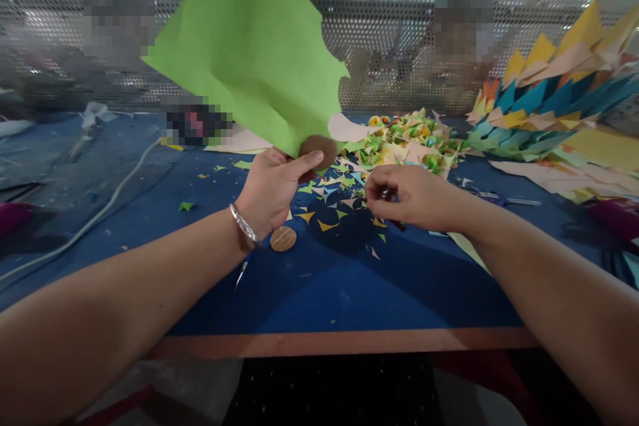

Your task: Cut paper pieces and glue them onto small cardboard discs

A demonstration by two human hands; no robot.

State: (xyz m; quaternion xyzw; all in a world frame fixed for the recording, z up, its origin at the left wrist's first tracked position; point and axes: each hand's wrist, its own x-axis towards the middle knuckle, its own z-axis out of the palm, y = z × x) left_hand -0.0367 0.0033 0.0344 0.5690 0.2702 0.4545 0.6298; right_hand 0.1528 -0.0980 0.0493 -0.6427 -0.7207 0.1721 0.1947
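My left hand (274, 183), with a silver bangle at the wrist, is closed on a large green paper sheet (249, 46) held up above the table. Curved bites mark the sheet's right edge. Under my left thumb, a round brown disc (319, 150) lies against the paper's lower corner. My right hand (399, 196) is curled over the scraps, apart from the sheet. Something dark shows between and below its fingers; its kind is mostly hidden. A second round disc, wood-coloured (283, 239), lies on the table below my left hand.
Pointed paper offcuts (327, 225) litter the blue tabletop (319, 299), with a heap of coloured scraps (414, 140) behind. At right are stacked jagged papers (549, 93) and a metal-bladed tool (519, 202). A pen-like tool (242, 273) and white cable (114, 196) lie left. People sit beyond the mesh screen (389, 33).
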